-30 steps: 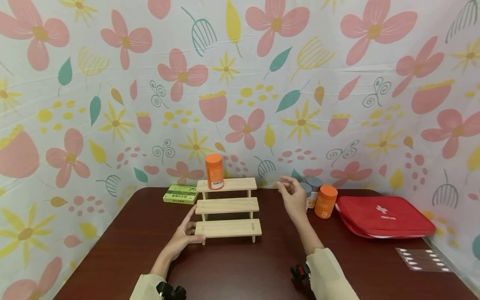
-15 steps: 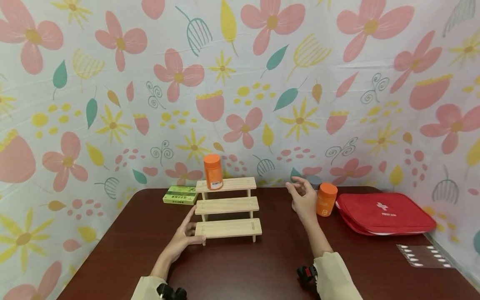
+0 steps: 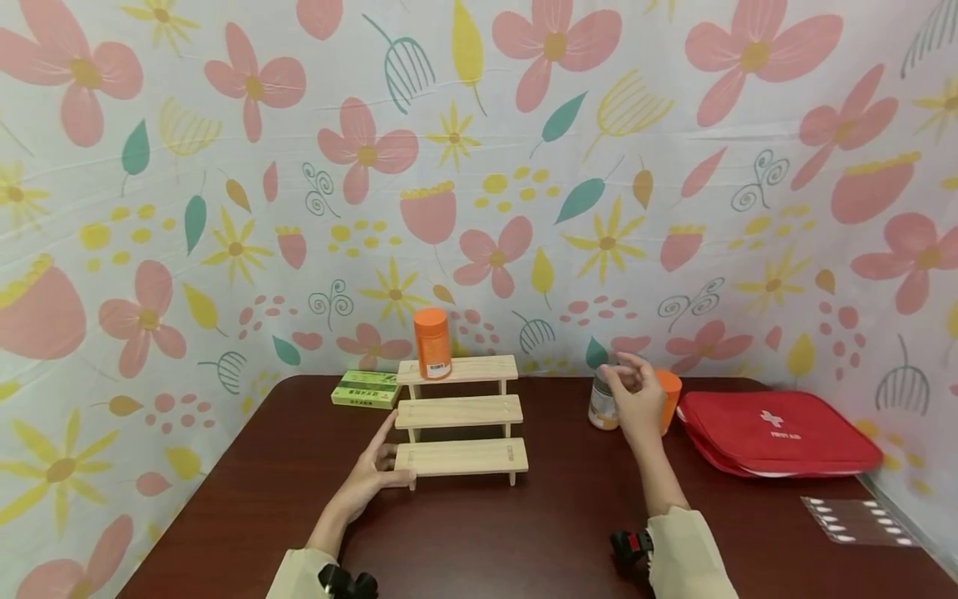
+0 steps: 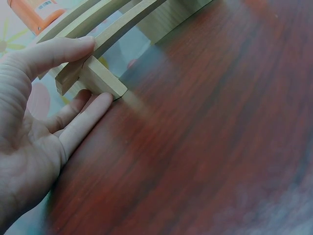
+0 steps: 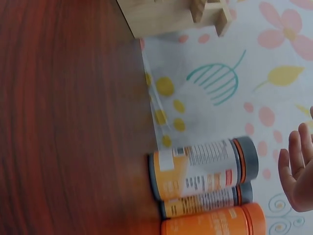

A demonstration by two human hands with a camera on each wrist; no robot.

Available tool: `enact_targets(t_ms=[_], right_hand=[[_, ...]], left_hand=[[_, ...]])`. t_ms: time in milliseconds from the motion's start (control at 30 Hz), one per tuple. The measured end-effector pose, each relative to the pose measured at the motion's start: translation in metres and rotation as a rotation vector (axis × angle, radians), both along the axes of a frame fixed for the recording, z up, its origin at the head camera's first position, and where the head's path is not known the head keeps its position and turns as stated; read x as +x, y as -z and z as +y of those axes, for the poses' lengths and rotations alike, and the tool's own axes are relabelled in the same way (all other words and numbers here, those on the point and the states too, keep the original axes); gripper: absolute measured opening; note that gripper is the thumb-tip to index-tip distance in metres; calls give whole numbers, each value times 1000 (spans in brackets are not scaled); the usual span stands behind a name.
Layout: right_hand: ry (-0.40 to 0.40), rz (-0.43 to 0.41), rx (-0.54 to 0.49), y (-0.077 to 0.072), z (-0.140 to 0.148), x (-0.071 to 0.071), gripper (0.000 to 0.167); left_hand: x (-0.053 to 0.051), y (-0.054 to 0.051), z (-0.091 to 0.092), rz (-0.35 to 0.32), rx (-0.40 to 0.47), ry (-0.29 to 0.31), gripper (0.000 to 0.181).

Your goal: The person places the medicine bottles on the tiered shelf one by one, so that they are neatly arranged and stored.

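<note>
A three-tier wooden stand point(image 3: 460, 412) rests on the dark table, with an orange bottle point(image 3: 434, 348) upright on its top tier. My left hand point(image 3: 362, 480) holds the stand's left end; in the left wrist view the thumb point(image 4: 63, 51) lies on the lowest tier and the lower fingers point(image 4: 85, 122) touch its leg. My right hand point(image 3: 640, 403), fingers loosely bent and holding nothing, is beside a grey-capped bottle point(image 3: 601, 406). The right wrist view shows this hand point(image 5: 299, 171) apart from the grey-capped bottle point(image 5: 210, 164), another grey-capped bottle point(image 5: 210, 204) and an orange-capped bottle point(image 5: 215, 224).
A green box point(image 3: 366, 389) lies left of the stand at the table's back. To the right are a red first-aid bag point(image 3: 778, 433) and a clear sheet point(image 3: 861, 522) with white pieces. A floral cloth point(image 3: 509, 183) hangs behind the table point(image 3: 479, 541).
My right hand has moved right along the bottles, uncovering the front grey-capped one and now partly covering the orange one. My left hand stays on the stand.
</note>
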State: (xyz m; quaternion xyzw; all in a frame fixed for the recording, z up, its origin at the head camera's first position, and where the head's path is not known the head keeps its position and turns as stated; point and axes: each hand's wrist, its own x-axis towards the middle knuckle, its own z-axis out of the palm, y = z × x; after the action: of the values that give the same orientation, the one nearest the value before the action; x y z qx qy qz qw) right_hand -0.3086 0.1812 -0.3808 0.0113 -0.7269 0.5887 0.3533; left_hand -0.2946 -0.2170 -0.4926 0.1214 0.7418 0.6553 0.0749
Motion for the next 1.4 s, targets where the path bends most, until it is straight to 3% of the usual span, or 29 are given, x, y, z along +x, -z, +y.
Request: enact_targets(t_ms=[300, 400, 600, 933, 1033, 1267, 1400], right_hand=[[182, 65, -47, 28, 32, -29, 36], [201, 87, -96, 30, 41, -30, 36], [230, 42, -154, 29, 51, -25, 39], [352, 3, -211, 41, 61, -39, 48], [336, -43, -219, 44, 63, -41, 55], [216, -186, -302, 53, 65, -40, 72], [173, -219, -306, 57, 67, -40, 77]], left_hand=[[-3, -2, -1, 16, -9, 10, 102], [-5, -3, -1, 20, -14, 14, 102], [-4, -3, -1, 15, -5, 27, 103], [-6, -4, -1, 17, 10, 25, 103], [-7, -4, -1, 15, 18, 19, 104], [-3, 1, 0, 15, 7, 15, 104], [-1, 2, -1, 17, 4, 12, 103]])
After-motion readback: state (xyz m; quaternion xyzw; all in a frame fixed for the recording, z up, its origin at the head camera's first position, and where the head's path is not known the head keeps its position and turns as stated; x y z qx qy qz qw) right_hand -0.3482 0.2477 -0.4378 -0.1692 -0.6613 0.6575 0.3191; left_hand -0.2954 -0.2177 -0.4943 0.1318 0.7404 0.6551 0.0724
